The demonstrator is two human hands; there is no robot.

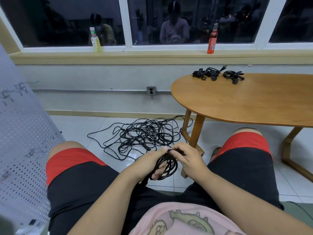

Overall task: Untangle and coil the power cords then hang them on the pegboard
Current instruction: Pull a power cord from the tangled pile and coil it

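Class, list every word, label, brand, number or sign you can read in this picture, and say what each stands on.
Clear plastic bottle of yellow drink on the windowsill: printed label, too blurred to read.
Glass bottle of red drink: label print too small to read.
Pink shirt: cartoon drawing only, no words visible.
Nothing else carries readable text.

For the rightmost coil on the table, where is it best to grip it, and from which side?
Grip the coil across its bundled ring, coming from above: it lies flat on the table, and its plug ends stick out loose.
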